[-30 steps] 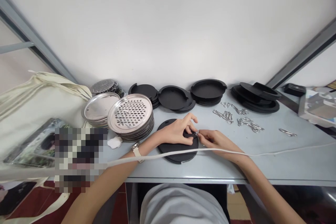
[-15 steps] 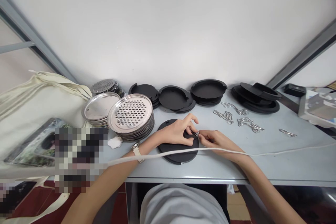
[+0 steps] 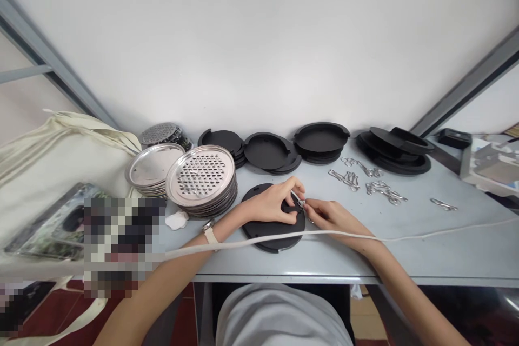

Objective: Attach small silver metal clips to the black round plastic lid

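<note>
At a round matte disc (image 3: 265, 228), wide left grip (image 3: 275, 201), right grip (image 3: 327, 216) around shiny metal (image 3: 300, 204).

Right of the grip, beyond the right hand (image 3: 334, 219), the tabletop (image 3: 454, 254) provided a wide bare lane. Loose metal hooks (image 3: 351, 179) obstructed the zone farther back and to the right of the grip. Directly behind the grip, a bare strip provided clearance up to the row of black trays (image 3: 321, 141), which blocked passage at table level. Left of the grip, the left hand (image 3: 271, 203) closed the approach across the black disc (image 3: 265, 228); farther left stood the grater stack (image 3: 200, 178). On the near side, the white cord (image 3: 343, 232) crossed the view; its height was indeterminable.
</note>
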